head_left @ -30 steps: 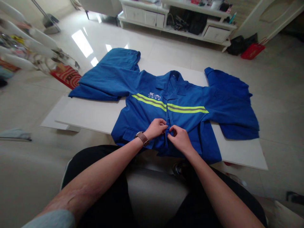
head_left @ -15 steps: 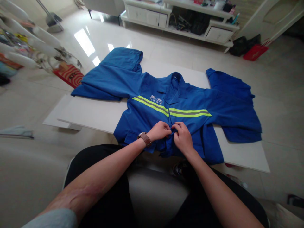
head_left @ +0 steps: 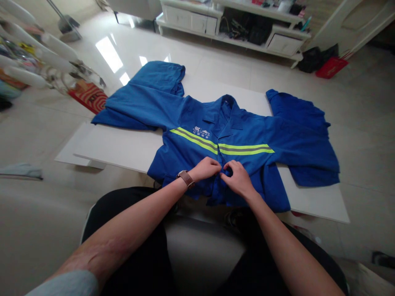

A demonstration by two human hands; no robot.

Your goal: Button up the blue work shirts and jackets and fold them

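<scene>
A blue work jacket [head_left: 197, 111] lies spread front side up, its sleeves out to both sides and its collar away from me. A yellow-and-grey reflective stripe [head_left: 247, 149] crosses its chest, with white print above on the left. My left hand [head_left: 207, 168], a brown-strapped watch on its wrist, pinches the front edge of the jacket below the stripe. Close beside it, my right hand [head_left: 236, 176] curls thumb and fingers around the cloth of the same front opening. Any button between the fingertips is too small to make out.
Under the jacket is a low white table [head_left: 123, 148], past whose near edge the hem hangs. My dark-trousered legs [head_left: 129, 242] are close to it. Beyond the tiled floor stands a white cabinet [head_left: 191, 20]. A red paper bag [head_left: 89, 98] sits at the left, another red bag [head_left: 331, 68] at the far right.
My right thumb has shifted left and down toward my left fingertips, and the right fingers have rounded. The left hand has moved slightly left. The jacket's front edges have shifted a little.
</scene>
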